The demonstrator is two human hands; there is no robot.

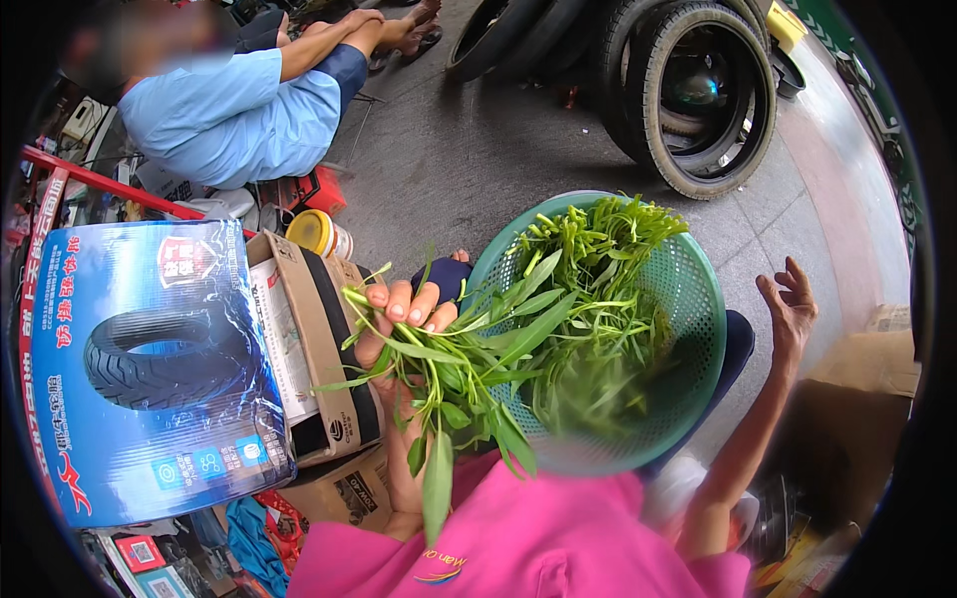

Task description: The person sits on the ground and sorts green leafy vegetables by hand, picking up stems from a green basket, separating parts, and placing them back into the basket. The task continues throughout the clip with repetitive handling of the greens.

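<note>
Head view, looking down at a lap: the left hand [399, 319] is closed around a bunch of leafy green stems [454, 374], fingers wrapped over the stalks so the leaves hang down and fan to the right, across the rim of a round green plastic colander [698, 299]. The colander rests on the person's knees and holds more loose greens, near at hand. The right hand [790, 304] is raised beside the colander, open and empty, fingers spread. To the left stands a blue box [150, 369] picturing a tyre; real tyres [698, 95] lean beyond on the pavement.
</note>
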